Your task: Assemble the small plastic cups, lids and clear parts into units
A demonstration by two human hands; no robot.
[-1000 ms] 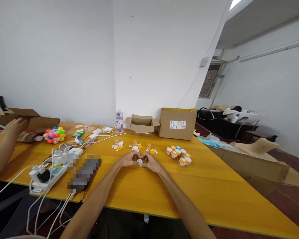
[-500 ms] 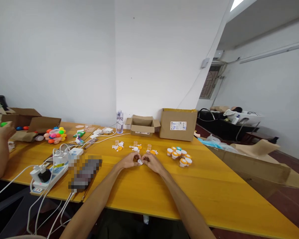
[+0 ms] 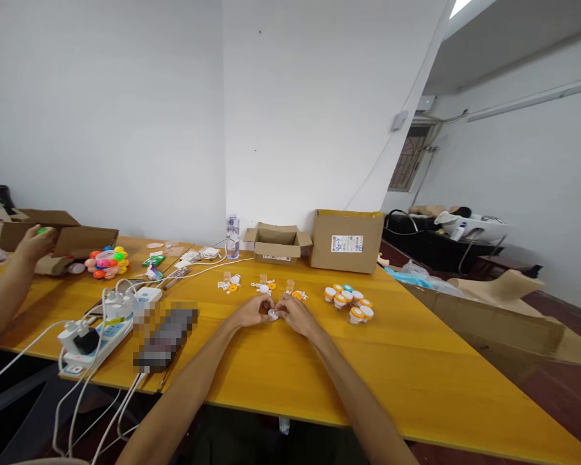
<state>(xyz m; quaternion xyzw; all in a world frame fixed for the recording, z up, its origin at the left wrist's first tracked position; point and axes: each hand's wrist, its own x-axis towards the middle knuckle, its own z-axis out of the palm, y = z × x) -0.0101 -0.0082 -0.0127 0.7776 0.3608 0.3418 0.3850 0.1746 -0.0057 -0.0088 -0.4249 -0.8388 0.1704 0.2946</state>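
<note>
My left hand (image 3: pixel 255 311) and my right hand (image 3: pixel 293 311) meet over the wooden table, both closed on a small round white plastic part (image 3: pixel 272 314) between their fingertips. Its detail is too small to make out. Just beyond my hands lie three little groups of parts, each with a clear cup: a left group with an orange ring (image 3: pixel 233 288), a middle group with a white disc (image 3: pixel 264 289), and a right group with a clear cup (image 3: pixel 290 285). To the right stands a cluster of small clear containers with white, orange-rimmed lids (image 3: pixel 347 297); one lid is teal.
An open cardboard box (image 3: pixel 275 248), a closed carton (image 3: pixel 346 242) and a water bottle (image 3: pixel 233 236) stand along the wall. At left are a power strip (image 3: pixel 111 332) with cables, a blurred-out dark device (image 3: pixel 167 339), colourful balls (image 3: pixel 107 263) and another person's hand (image 3: pixel 36 245).
At far left, the other person's hand has moved right, toward the open box, with something green in it. My hands stay almost still around the white part.
</note>
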